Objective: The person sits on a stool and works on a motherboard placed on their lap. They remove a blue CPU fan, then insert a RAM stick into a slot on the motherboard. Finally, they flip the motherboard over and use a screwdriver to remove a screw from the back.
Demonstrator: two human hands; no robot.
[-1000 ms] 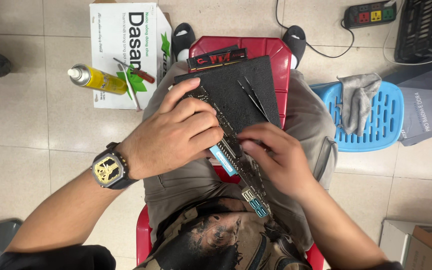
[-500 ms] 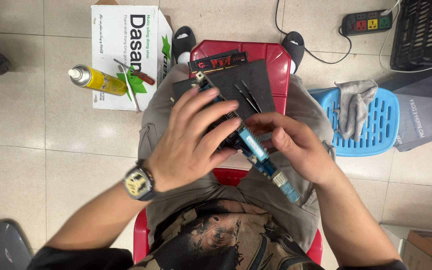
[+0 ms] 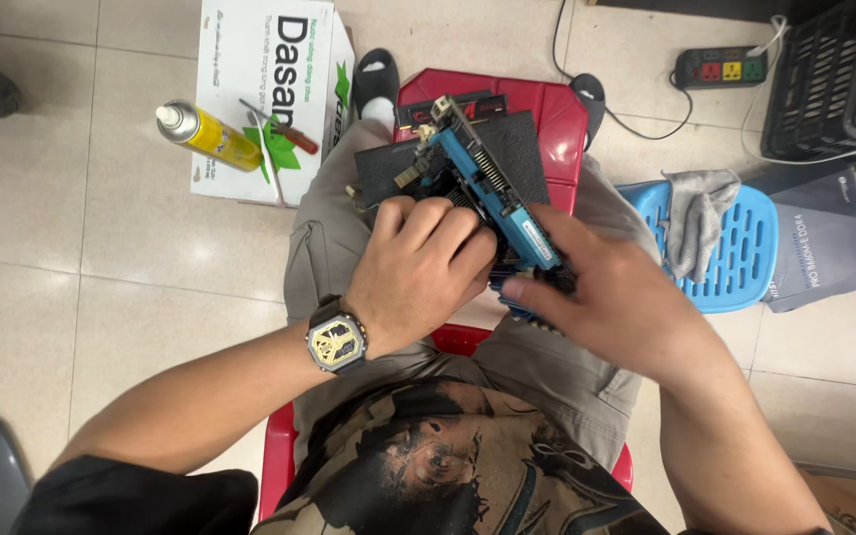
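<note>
A blue circuit board (image 3: 492,193) with black slots and connectors is tilted on edge above my lap, over a black mat (image 3: 522,144) resting on my knees. My left hand (image 3: 418,272), with a wristwatch, grips the board from the left side, fingers wrapped on its face. My right hand (image 3: 601,297) holds the board's near end from the right. A red plastic stool (image 3: 557,104) stands in front of my knees under the mat.
A white cardboard box (image 3: 250,89) lies on the tiled floor at the left with a yellow spray can (image 3: 205,134) and a screwdriver (image 3: 284,129) on it. A blue stool with a grey cloth (image 3: 695,223) stands at the right. A power strip (image 3: 720,67) and black crate (image 3: 839,79) sit far right.
The board has been turned from lying flat on the mat to standing on edge. Both hands shifted with it, the left hand moving down toward my lap.
</note>
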